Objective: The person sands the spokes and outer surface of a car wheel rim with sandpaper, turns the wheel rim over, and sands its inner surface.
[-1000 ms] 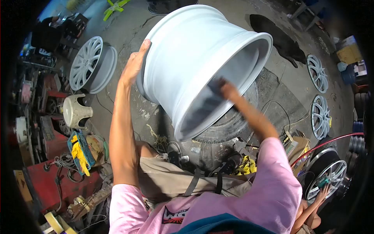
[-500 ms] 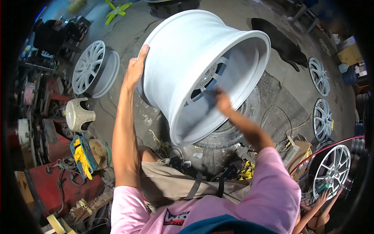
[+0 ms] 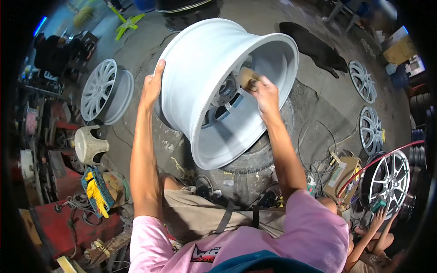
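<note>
A large pale grey wheel rim [image 3: 205,68] leans at a tilt on a tyre [image 3: 255,161], its hollow barrel facing me. My left hand [image 3: 151,88] grips the rim's far-left edge, with the thumb on top and the other fingers hidden behind. Reaching into the barrel's mouth, my right hand [image 3: 265,96] is closed on a tan piece of sandpaper [image 3: 248,78], slightly blurred. The sandpaper is near the spokes and the hub [image 3: 225,91], and I cannot tell whether it touches them.
A grey rim [image 3: 99,91] and a white stool [image 3: 91,144] stand at left, above a basket with yellow gloves [image 3: 95,191]. A black dog [image 3: 312,48] lies behind. Wheel faces [image 3: 371,129] line the right, where another person's hands [image 3: 378,220] are at a spoked wheel [image 3: 389,182].
My right hand has moved up and deeper toward the spokes, bringing the sandpaper into clear view. My left hand keeps its hold; the rim appears slightly further left as the view shifts.
</note>
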{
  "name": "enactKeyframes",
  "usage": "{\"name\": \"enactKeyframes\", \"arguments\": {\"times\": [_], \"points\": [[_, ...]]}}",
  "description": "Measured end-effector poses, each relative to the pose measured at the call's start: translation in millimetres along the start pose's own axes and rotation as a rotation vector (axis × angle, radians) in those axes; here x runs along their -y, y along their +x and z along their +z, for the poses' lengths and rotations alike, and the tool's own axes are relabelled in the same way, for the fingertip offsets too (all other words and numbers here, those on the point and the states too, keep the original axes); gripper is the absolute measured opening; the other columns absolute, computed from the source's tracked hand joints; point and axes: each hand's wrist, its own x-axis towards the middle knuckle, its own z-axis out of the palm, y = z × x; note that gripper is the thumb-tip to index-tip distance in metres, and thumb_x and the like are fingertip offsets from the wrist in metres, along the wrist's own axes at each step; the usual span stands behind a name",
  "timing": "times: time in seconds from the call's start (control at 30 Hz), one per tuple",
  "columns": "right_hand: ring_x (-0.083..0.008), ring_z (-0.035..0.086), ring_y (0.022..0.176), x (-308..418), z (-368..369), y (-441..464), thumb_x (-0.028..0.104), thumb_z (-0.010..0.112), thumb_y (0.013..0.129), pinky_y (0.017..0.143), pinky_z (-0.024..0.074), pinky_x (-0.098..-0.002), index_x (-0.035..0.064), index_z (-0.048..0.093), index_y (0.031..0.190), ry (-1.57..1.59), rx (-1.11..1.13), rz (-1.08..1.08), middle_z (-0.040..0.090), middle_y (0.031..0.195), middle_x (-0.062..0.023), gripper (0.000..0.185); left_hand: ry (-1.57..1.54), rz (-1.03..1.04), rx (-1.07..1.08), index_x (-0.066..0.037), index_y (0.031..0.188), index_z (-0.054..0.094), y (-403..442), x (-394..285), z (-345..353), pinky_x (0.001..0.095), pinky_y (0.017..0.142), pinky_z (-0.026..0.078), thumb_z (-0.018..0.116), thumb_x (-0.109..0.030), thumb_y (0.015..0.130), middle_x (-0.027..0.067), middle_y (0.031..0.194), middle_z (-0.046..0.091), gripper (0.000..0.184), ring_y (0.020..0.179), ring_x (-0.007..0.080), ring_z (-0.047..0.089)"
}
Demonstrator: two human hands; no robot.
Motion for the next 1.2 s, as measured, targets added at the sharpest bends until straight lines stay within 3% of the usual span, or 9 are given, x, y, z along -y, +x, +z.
{"name": "enactKeyframes", "arguments": {"times": [0.1,0.23,0.4,0.47,0.6,0.73,0.97,1.17,1.2], "points": [[-0.0277,0.075,0.093,-79.0,-32.8,56.2,0.002,0.061,0.092,0.081,0.0592,-0.0383,0.0023,0.072,0.125,-0.654,-0.120,-0.236,0.075,0.114,-0.0177,0.034,-0.019,0.011,-0.053,0.018,0.106,0.071,-6.4,-8.5,3.6,0.0338,0.092,0.051,0.057,-0.077,0.091,0.0218,0.100,0.073,0.097,0.098,0.0242,0.068],[-0.0326,0.073,0.090,-69.3,-1.2,59.9,0.003,0.066,0.087,0.079,0.0575,-0.0411,0.0058,0.074,0.118,-0.887,-0.068,-0.377,0.074,0.110,-0.0145,0.032,-0.002,-0.027,-0.026,0.018,0.106,0.070,-1.9,0.7,1.0,0.0334,0.091,0.051,0.058,-0.075,0.091,0.0216,0.101,0.073,0.095,0.097,0.0241,0.068],[-0.0326,0.063,0.113,-55.7,36.3,24.0,0.002,0.069,0.077,0.103,0.0481,-0.0465,0.0082,0.075,0.105,-1.212,0.341,-0.934,0.069,0.113,-0.0099,0.030,-0.030,-0.027,-0.028,0.017,0.107,0.071,0.1,0.8,0.7,0.0330,0.090,0.051,0.057,-0.074,0.093,0.0198,0.101,0.073,0.093,0.097,0.0229,0.068],[-0.0337,0.059,0.119,-47.3,44.7,8.5,0.001,0.069,0.075,0.109,0.0426,-0.0491,0.0120,0.075,0.107,-1.379,0.827,-1.309,0.067,0.120,-0.0100,0.034,-0.026,-0.024,-0.020,0.016,0.107,0.072,2.4,1.6,-0.8,0.0328,0.090,0.051,0.057,-0.074,0.093,0.0193,0.101,0.073,0.092,0.097,0.0225,0.067],[-0.0313,0.060,0.120,-41.5,32.5,39.4,0.001,0.069,0.077,0.112,0.0406,-0.0481,0.0142,0.075,0.110,-1.351,0.856,-1.272,0.069,0.119,-0.0083,0.037,0.005,-0.027,-0.021,0.016,0.106,0.072,2.0,-0.9,-1.7,0.0326,0.091,0.050,0.057,-0.074,0.094,0.0188,0.100,0.073,0.091,0.097,0.0218,0.067],[-0.0278,0.072,0.102,-63.5,2.9,68.0,-0.003,0.062,0.085,0.093,0.0554,-0.0413,0.0122,0.078,0.115,-0.833,0.083,-0.541,0.075,0.108,-0.0056,0.038,-0.009,-0.009,-0.045,0.016,0.104,0.072,4.3,3.0,-1.0,0.0332,0.090,0.050,0.056,-0.074,0.094,0.0189,0.098,0.073,0.092,0.097,0.0217,0.066],[-0.0253,0.073,0.088,-195.7,-23.3,15.2,0.009,0.058,0.099,0.087,0.0595,-0.0363,-0.0018,0.072,0.117,0.256,-0.344,0.459,0.076,0.105,-0.0131,0.025,0.033,0.008,-0.068,0.016,0.104,0.072,6.0,5.1,-1.3,0.0327,0.089,0.050,0.055,-0.074,0.094,0.0183,0.098,0.072,0.092,0.095,0.0214,0.066],[-0.0172,0.068,0.091,-131.5,74.1,-46.8,0.006,0.049,0.104,0.085,0.0584,-0.0304,0.0004,0.066,0.115,0.652,-0.252,0.729,0.070,0.106,-0.0099,0.021,0.016,0.010,-0.077,0.014,0.103,0.073,-1.5,-3.6,3.6,0.0317,0.087,0.050,0.055,-0.074,0.095,0.0162,0.095,0.073,0.091,0.093,0.0201,0.066],[-0.0151,0.066,0.088,-135.4,72.1,-44.8,0.006,0.048,0.106,0.080,0.0571,-0.0277,-0.0020,0.064,0.116,0.661,-0.033,0.694,0.070,0.106,-0.0089,0.021,0.040,0.008,-0.081,0.014,0.103,0.073,-0.2,-2.8,1.0,0.0317,0.087,0.050,0.055,-0.074,0.095,0.0158,0.095,0.073,0.090,0.092,0.0199,0.066]]}}
